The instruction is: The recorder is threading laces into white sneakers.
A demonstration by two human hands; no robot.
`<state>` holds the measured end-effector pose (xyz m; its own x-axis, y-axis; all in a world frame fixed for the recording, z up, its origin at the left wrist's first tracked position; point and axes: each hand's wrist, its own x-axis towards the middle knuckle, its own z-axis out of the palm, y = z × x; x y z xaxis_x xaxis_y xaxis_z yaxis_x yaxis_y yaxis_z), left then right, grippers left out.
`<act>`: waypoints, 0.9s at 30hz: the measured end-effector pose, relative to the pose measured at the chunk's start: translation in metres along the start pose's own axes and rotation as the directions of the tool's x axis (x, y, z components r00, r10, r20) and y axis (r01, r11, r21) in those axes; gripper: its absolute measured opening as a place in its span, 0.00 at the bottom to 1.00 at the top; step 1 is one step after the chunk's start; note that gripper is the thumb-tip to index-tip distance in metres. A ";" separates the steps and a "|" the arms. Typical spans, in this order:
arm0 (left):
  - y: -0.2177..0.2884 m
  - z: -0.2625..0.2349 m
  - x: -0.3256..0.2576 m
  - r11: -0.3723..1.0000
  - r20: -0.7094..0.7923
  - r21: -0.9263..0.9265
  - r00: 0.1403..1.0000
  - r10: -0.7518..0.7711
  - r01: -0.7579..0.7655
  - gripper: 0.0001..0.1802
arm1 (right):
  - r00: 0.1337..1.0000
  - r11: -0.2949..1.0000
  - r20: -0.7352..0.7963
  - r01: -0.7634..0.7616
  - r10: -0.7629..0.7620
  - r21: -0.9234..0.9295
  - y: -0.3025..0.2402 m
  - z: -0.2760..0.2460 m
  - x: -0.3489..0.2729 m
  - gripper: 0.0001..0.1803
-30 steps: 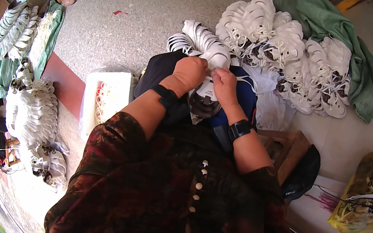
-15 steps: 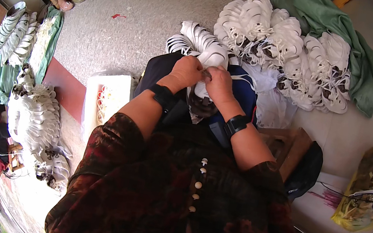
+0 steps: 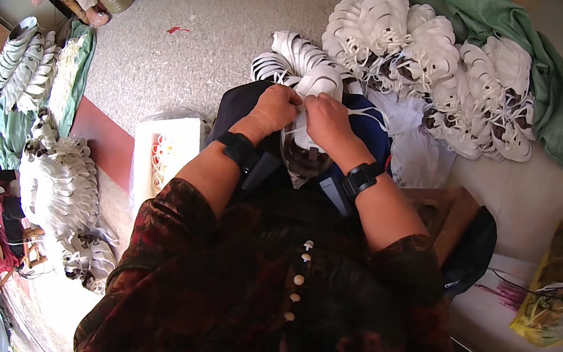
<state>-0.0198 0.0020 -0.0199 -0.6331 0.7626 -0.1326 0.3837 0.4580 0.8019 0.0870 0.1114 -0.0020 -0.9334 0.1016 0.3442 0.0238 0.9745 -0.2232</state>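
Right hand [image 3: 328, 121] is sitting a touch higher and further left than half a second ago. Both it and the left hand [image 3: 273, 110] are curling their fingers over the white shoe [image 3: 305, 136] at frame centre, can't tell whether either grip is actually pinching a lace. White shoe heap [image 3: 430, 74] is crowding the upper right, white box [image 3: 189, 143] is edging centre-left, bare grey floor [image 3: 197, 8] is stretching across upper middle.
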 end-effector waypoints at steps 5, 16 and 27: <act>-0.010 0.003 -0.002 0.974 0.017 -0.178 0.990 -0.140 0.141 0.11 | 0.998 0.997 -0.020 -0.066 0.065 -0.041 -0.011 0.005 -0.009 0.03; -0.003 0.000 -0.006 0.979 0.006 -0.182 0.996 -0.089 0.089 0.08 | 0.983 0.985 -0.071 -0.165 0.168 0.046 -0.016 0.008 -0.011 0.02; -0.006 0.002 -0.005 0.955 0.015 -0.272 0.993 -0.117 0.117 0.09 | 0.942 0.932 0.044 -0.337 0.334 0.137 -0.012 0.014 -0.007 0.03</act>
<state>-0.0177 -0.0036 -0.0248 -0.6632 0.7107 -0.2345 0.1095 0.4022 0.9090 0.0886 0.0958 -0.0143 -0.8868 0.4123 0.2090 0.2877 0.8462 -0.4485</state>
